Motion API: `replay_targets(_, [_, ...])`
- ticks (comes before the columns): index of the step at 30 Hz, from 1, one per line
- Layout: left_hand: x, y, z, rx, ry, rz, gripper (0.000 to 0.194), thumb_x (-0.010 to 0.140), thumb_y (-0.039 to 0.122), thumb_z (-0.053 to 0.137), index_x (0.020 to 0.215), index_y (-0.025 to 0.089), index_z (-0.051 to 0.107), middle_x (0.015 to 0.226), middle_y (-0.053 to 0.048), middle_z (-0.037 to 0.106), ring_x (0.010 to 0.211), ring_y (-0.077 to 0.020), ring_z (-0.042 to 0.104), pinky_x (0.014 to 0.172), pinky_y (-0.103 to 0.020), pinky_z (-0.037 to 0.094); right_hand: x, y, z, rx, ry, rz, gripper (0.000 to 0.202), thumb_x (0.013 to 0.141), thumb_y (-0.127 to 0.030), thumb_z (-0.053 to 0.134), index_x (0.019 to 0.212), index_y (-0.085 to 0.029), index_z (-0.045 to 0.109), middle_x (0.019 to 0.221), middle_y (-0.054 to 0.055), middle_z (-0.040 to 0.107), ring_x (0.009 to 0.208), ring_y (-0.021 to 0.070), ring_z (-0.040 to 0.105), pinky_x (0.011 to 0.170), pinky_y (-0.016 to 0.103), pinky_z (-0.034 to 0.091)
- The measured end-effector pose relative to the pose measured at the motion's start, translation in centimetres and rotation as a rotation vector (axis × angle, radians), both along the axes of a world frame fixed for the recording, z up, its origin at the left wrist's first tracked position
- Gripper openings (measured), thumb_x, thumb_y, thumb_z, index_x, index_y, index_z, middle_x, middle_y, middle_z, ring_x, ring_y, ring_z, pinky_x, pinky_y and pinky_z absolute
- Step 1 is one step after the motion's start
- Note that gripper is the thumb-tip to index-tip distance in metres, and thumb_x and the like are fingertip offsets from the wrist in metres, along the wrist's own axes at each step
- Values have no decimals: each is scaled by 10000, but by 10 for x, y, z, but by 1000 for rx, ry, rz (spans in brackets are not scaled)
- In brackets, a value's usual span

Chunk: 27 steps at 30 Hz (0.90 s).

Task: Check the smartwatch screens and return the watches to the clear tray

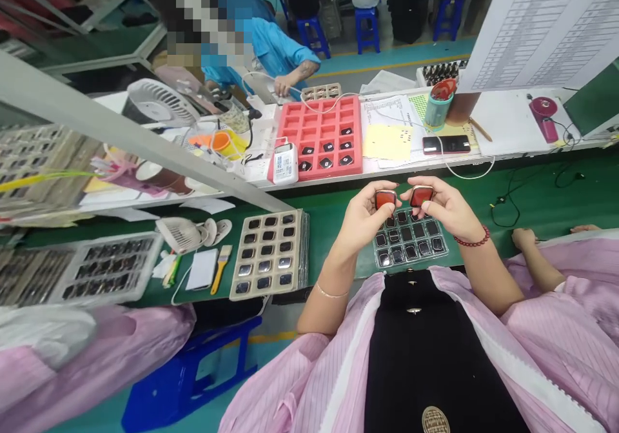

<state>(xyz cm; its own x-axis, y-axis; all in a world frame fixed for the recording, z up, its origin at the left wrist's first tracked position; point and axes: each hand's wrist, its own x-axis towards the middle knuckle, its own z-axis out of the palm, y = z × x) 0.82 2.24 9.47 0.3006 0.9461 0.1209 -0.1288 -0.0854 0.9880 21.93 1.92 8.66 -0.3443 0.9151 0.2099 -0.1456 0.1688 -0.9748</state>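
My left hand (pixel 366 213) holds a square watch case with a red-lit face (pixel 385 199) between thumb and fingers. A second, similar watch case (pixel 420 196) is gripped in my right hand (pixel 447 208), which has a red bead bracelet at its wrist. Both watches are raised side by side, a small gap apart. Below them a clear plastic tray (pixel 411 259) with rows of dark square watch pieces lies on the green bench, its far edge partly hidden by my hands.
A red tray (pixel 319 123) with several dark pieces stands on the white shelf (pixel 338 184), beside a phone (pixel 445 144) and a cup (pixel 438 111). Beige stacked trays (pixel 265 252) and a brush (pixel 221 268) lie left. Another person's hand (pixel 525 238) rests at right.
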Motion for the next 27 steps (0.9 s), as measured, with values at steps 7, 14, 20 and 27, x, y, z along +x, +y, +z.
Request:
replay_targets(7, [11, 15, 3, -44, -5, -106, 433, 823, 471, 801, 1080, 156, 651, 844, -55, 721, 741, -147, 649, 644, -246, 508, 9, -7, 0, -23, 5, -140, 425, 935, -461, 691, 1247, -178, 629, 1038, 93, 772, 684, 120, 675, 614, 259, 584])
replay_targets(14, [24, 18, 8, -73, -16, -192, 444, 829, 570, 763, 958, 159, 653, 756, -44, 712, 647, -127, 599, 597, -246, 492, 19, -25, 5, -17, 26, -318, 388, 920, -532, 701, 1075, -176, 691, 888, 68, 776, 597, 110, 608, 570, 256, 562])
replay_targets(20, [24, 15, 8, -111, -72, -238, 436, 849, 584, 737, 960, 169, 665, 763, -38, 714, 653, -123, 613, 569, -229, 471, 19, -34, 8, -20, 16, -346, 287, 927, -463, 710, 1026, -194, 712, 841, 47, 763, 608, 118, 604, 560, 251, 549])
replay_targets(27, [15, 12, 5, -151, -83, -215, 466, 860, 599, 714, 1024, 164, 683, 812, -61, 739, 604, -115, 613, 485, -210, 388, 12, -31, 7, -9, -11, -317, 230, 938, -416, 707, 1027, -204, 708, 846, 43, 764, 634, 123, 615, 570, 249, 547])
